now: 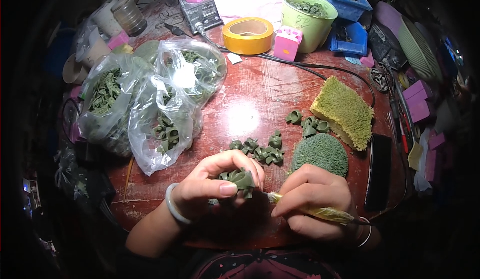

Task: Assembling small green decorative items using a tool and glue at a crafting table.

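My left hand [212,176], a pale bangle on its wrist, pinches a dark green ring-like piece [241,180] of curled bands, waxy in look, between thumb and fingers. From the right, my right hand [317,196] grips a pen-shaped tool [327,214] with a yellow-wrapped handle and a dark cord at its rear. Its thin tip points at the green piece; whether the two touch I cannot tell. Just beyond my hands lie several loose green pieces [260,151]. A round dark green pad [320,154] sits past my right hand, with more green pieces [314,125] behind it.
Clear plastic bags [165,114] of green pieces stand at left. A yellow-green sponge block [345,111] and a black flat object [378,171] lie at right. Along the back are a control box [200,14], orange tape [248,41], a green bucket [307,21] and a black cable [310,68].
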Demonstrator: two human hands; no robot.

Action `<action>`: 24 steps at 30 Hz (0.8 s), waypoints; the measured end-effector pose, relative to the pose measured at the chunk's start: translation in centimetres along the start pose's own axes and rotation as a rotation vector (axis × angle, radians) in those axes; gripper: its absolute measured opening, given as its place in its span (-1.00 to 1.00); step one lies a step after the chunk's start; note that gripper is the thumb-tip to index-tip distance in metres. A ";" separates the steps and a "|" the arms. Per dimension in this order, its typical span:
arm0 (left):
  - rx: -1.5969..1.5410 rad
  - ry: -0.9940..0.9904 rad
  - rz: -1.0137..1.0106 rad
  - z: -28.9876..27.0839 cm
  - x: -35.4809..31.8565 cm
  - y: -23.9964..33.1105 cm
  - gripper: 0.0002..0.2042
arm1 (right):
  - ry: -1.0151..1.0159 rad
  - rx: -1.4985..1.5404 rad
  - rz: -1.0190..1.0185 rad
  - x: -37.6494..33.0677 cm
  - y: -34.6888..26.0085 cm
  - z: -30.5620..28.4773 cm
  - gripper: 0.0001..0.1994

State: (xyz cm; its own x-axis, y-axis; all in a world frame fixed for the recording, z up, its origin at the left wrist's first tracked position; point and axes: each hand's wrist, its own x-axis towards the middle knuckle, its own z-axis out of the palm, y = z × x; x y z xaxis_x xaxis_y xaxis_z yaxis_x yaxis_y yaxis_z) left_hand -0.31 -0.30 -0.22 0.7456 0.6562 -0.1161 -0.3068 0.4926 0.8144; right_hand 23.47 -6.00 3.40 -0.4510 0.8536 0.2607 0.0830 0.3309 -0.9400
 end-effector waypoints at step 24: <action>0.515 -0.065 0.084 0.0 0.5 0.2 -0.65 | 0.203 -0.095 -0.082 -0.2 -0.4 0.6 -0.64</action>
State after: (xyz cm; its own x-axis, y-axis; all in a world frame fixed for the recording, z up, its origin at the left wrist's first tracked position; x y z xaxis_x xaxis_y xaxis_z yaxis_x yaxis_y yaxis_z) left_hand 0.03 0.15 -0.18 0.7712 0.6363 -0.0158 -0.0490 0.0842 0.9952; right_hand 22.98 -6.51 3.59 -0.2724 0.8827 0.3829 0.1409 0.4302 -0.8917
